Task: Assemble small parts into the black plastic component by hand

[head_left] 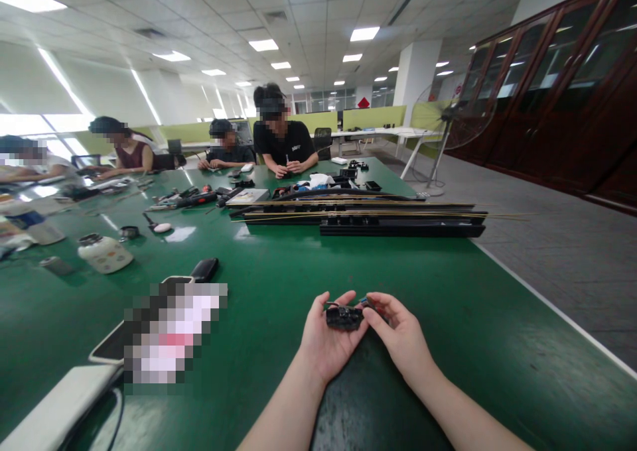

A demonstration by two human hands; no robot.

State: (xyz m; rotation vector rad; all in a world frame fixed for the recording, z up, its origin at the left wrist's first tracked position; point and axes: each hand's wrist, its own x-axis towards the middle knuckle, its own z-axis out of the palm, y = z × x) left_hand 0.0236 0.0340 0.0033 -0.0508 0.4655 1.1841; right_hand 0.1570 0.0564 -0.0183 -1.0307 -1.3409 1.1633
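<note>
Above the near part of the green table, my left hand [323, 338] is turned palm up, its fingers curled about a small black part [344, 317] that looks like a plastic housing with fine detail inside. My right hand [401, 328] meets it from the right, thumb and fingers pinched on a small dark piece with a bluish edge [366, 302] at the housing's right end. Whether that piece is joined to the housing I cannot tell, since my fingers cover much of it.
Long black rails [403, 229] with thin brass-coloured rods lie across the table ahead. To my left are a phone [172, 331], a white box [60, 408] with a cable, and a pale jar [104, 253]. Several people sit around the table; a fan [445, 116] stands beyond its right edge.
</note>
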